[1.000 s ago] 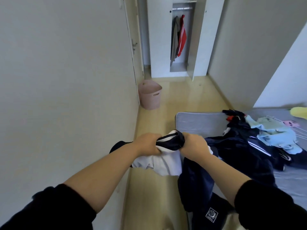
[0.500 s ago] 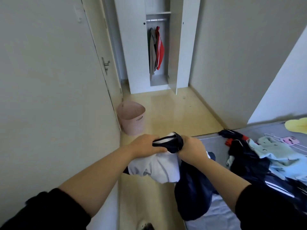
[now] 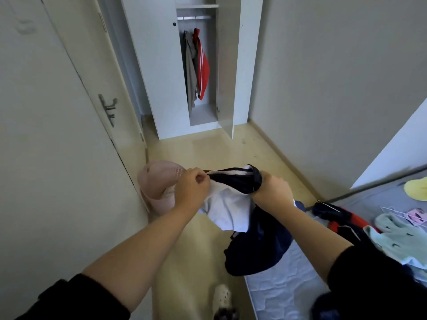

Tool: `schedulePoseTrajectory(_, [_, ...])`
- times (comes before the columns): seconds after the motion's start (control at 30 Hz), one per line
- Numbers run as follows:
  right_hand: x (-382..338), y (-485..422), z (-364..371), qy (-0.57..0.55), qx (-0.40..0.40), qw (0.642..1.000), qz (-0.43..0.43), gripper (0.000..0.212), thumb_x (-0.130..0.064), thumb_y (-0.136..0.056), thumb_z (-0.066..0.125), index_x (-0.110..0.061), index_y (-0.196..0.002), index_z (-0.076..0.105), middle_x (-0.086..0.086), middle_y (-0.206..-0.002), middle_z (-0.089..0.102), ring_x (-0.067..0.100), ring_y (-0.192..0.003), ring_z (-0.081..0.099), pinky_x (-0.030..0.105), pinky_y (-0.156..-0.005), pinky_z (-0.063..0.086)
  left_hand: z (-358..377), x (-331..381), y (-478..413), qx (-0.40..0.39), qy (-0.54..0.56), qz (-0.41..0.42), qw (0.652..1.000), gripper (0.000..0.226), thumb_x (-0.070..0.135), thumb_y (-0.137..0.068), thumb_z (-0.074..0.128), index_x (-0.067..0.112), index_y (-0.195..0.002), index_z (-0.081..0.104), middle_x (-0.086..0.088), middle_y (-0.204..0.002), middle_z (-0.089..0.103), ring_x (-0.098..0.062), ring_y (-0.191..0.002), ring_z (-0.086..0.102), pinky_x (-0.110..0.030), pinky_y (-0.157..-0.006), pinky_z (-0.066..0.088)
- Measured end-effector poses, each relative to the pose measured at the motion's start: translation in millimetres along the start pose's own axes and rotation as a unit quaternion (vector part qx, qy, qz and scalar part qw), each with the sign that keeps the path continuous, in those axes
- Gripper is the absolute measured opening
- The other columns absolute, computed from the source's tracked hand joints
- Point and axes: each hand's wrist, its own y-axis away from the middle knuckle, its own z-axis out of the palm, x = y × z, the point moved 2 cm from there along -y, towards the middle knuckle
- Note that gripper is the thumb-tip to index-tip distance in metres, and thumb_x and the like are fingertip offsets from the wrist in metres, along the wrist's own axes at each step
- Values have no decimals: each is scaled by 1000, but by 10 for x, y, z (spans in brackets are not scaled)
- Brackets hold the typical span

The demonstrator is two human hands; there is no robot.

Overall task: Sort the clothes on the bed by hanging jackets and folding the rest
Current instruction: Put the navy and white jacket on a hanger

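Both hands closed on the jacket (image 3: 254, 245): left hand (image 3: 191, 188) pinching the striped edge, right hand (image 3: 273, 192) gripping the bunched navy cloth. Garment held in the air beside the bed (image 3: 284, 289), white lining showing. Best to shake out the tangle, find the collar, turn the lining inward, then take a hanger (image 3: 392, 210) before heading to the wardrobe (image 3: 157, 65) rail (image 3: 194, 17).

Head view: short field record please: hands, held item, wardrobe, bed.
left hand: grips the navy garment at its top edge
right hand: grips the same edge
navy garment: hangs by the bed corner
wardrobe: open, red jacket and grey garment hanging inside
bed: clothes heaped, mint top among them
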Motion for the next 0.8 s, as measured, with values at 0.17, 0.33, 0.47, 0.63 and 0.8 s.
schedulePoseTrajectory(0.17, [-76,-1189,295,51,9,999,-18,11,-24,-77,49,-21,-86,45,-6,-65,53,17,-56,48,25,-46,28,401,-203,-1195,-265,160,-340,888,62,63,-88,49,2,-94,60,-17,-97,69,-25,-77,66,-32,-68,53])
schedulePoseTrajectory(0.33, [-177,-2301,489,115,48,983,-132,16,-11,-76,57,-16,-91,52,4,-77,60,28,-69,59,30,-55,35,744,-186,-2458,-340,363,-481,722,110,77,-74,53,-5,-142,29,-22,-141,45,-42,-120,53,-50,-85,49])
schedulePoseTrajectory(0.47, [-328,-3000,559,172,110,933,-295,32,3,-38,72,-10,-57,49,3,-47,44,23,-38,42,24,-36,24,1092,-131,-3264,-322,435,-515,665,86,70,-75,60,-1,-124,55,-22,-123,60,-39,-115,55,-55,-100,43])
schedulePoseTrajectory(0.63, [-313,-4008,716,212,99,907,-349,32,0,-36,76,-11,-57,55,2,-49,47,19,-40,44,26,-35,36,1556,-193,-4301,-307,377,-479,731,37,37,-83,69,14,-111,61,-11,-108,64,-29,-97,60,-43,-70,53])
schedulePoseTrajectory(0.8, [-38,-4951,886,221,95,943,-230,32,-4,-38,81,-11,-57,55,1,-49,48,18,-40,44,23,-37,33,2204,-124,-5411,-346,298,-430,779,4,11,-92,56,9,-88,57,-9,-80,63,-21,-74,60,-30,-62,49])
